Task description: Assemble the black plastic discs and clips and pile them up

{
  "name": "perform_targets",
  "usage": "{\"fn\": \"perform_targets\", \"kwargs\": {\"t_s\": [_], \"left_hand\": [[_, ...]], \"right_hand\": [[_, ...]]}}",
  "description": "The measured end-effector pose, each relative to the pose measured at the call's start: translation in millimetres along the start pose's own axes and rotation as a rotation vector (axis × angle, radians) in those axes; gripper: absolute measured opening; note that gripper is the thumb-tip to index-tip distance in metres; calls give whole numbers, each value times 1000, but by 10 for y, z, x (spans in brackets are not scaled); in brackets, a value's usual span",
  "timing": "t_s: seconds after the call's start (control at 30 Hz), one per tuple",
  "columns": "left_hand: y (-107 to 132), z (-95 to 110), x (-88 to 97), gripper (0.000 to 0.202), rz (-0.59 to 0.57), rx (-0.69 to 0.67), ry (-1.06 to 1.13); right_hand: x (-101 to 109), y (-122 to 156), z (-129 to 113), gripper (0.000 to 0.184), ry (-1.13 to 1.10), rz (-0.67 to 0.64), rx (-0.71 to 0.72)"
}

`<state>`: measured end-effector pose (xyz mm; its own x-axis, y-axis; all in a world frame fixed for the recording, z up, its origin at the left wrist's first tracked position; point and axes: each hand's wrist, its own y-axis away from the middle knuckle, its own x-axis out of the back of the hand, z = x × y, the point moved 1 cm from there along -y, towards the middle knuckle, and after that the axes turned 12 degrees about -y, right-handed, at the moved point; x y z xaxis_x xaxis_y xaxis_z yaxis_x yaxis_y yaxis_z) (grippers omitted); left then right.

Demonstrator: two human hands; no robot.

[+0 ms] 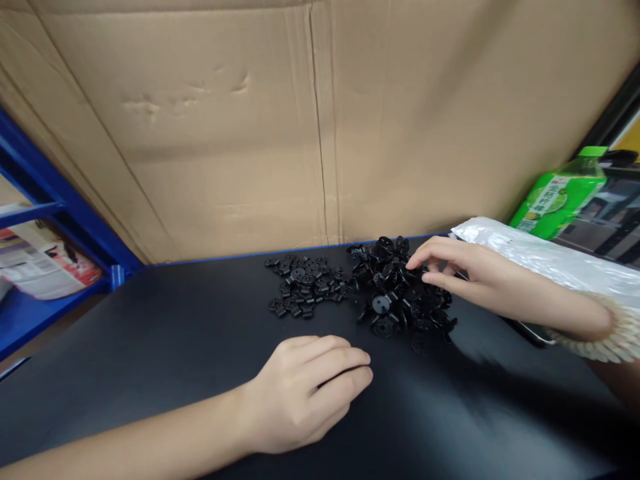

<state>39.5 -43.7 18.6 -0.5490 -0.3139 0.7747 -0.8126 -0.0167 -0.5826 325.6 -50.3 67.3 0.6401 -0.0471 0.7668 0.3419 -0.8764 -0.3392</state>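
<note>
At the far left, beyond the desk's left edge, a blue metal rack (60, 200) stands with printed papers (40, 263) lying on its shelf. The desk (150, 347) itself has a black top, and a wall of brown cardboard (300, 120) rises along its far edge. Near the front edge, left of centre, the left hand (305, 390) rests on the bare black surface with its knuckles up and its fingers (345, 363) curled loosely inward and close together; whether anything sits under them cannot be told, and nothing shows between them. Beyond it, toward the far edge, lies the smaller pile of black plastic parts (305, 287), flat round pieces spread thinly, well apart from that hand. Just to its right, almost touching it, is the larger heap of black plastic parts (395, 293), stacked higher and looser. The right hand (465, 273) reaches in from the right edge over this heap, its fingertips (417, 263) drawn together and touching the top of the parts, thumb beneath; whether one piece is actually pinched cannot be made out. Behind that forearm, by the desk's far right corner, lies a crinkled clear plastic bag (540, 257), and beyond it a green bottle (560, 200) leans on its side.
</note>
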Motion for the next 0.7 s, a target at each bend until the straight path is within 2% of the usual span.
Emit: {"fn": "perform_targets", "kwargs": {"t_s": [0.17, 0.3, 0.4, 0.47, 0.6, 0.7], "left_hand": [[-12, 10, -15, 13, -18, 50, 2], [-21, 4, -12, 11, -52, 47, -14], [4, -41, 8, 11, -45, 33, -138], [28, -82, 20, 10, -80, 84, -273], [55, -105, 28, 24, -302, 273, -483], [44, -40, 37, 18, -416, 305, -425]], "right_hand": [[-165, 34, -202, 15, -40, 170, 59], [-396, 112, -400, 14, -205, 205, 133], [-599, 188, -530, 17, -345, 95, 156], [-723, 236, -591, 18, -401, -9, 159], [-899, 297, -633, 19, -433, -158, 147], [-968, 299, -610, 19, -472, -201, 114]]}}
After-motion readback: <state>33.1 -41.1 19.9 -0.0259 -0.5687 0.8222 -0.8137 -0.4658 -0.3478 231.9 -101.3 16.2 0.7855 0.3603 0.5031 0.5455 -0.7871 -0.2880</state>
